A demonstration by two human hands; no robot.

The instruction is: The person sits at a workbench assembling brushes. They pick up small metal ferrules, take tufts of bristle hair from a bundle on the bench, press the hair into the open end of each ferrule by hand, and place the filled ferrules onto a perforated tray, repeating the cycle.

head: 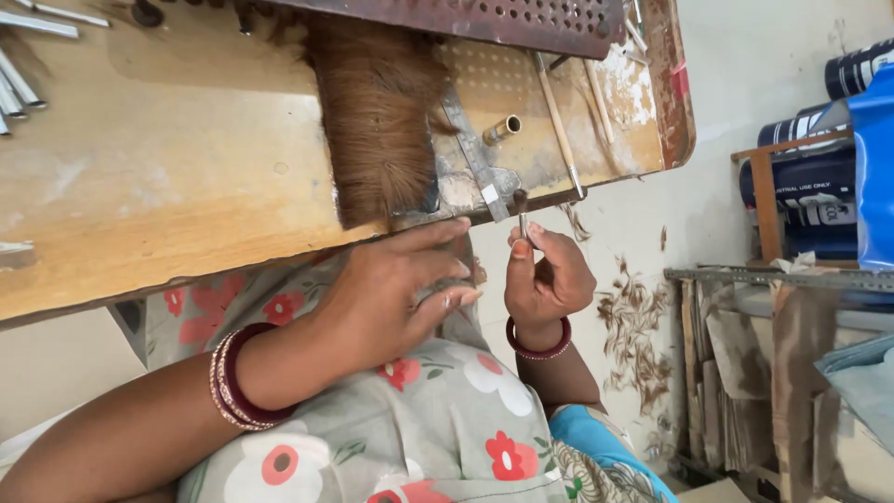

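Worn, pale wooden workbench [168,158], stained and scuffed, over a floor littered with brown hair clippings [633,326]. Thick brown bristle bundle [377,121] lying flat at the bench edge. Left hand [396,293] loosely spread just below it, fingertips nearly touching. Right hand [545,279] pinched shut around a thin metal brush ferrule [522,219], bristle-tipped, upright beside the bench edge.

Soft, even daylight fills the scene, bright on the pale wall [773,65] at the far right and warm on the wooden table [168,177]. A broad soft shadow lies along the table's far edge under a perforated metal plate [484,19], and the brown hair bundle [377,121] shades the surface beside it. Focus is sharp in the middle, with slight softness and tilt towards the edges; no strong glare.
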